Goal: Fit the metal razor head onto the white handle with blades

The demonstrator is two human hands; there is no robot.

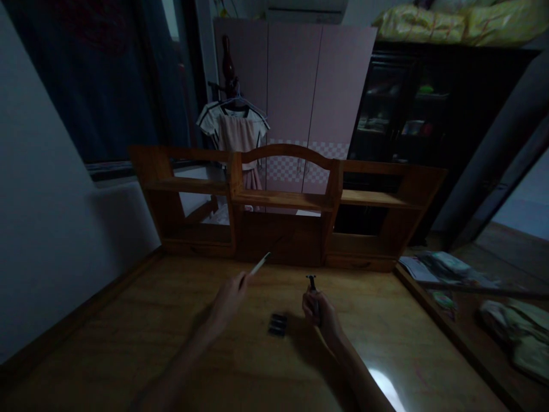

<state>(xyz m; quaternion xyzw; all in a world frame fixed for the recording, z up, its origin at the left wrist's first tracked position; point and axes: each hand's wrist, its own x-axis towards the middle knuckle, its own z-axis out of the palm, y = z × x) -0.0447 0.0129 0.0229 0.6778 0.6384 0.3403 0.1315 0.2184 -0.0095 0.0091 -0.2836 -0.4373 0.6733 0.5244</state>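
My left hand (pixel 227 300) is closed on a thin pale stick-like object (pixel 259 265) that points up and to the right over the wooden desk (pixel 128 343). My right hand (pixel 319 312) is closed around a small dark tool (pixel 311 281) whose top pokes out above the fingers. Between the two hands, a small dark block-shaped object (pixel 278 324) lies on the desktop. The room is dim and fine detail is hard to make out.
A wooden shelf unit (pixel 283 200) stands along the desk's back edge. Behind it hang clothes (pixel 235 129) before a pink wardrobe (pixel 300 86). A dark cabinet (pixel 412 114) is at the right. Papers and cloth (pixel 446 266) lie beyond the right edge. A grey wall is left.
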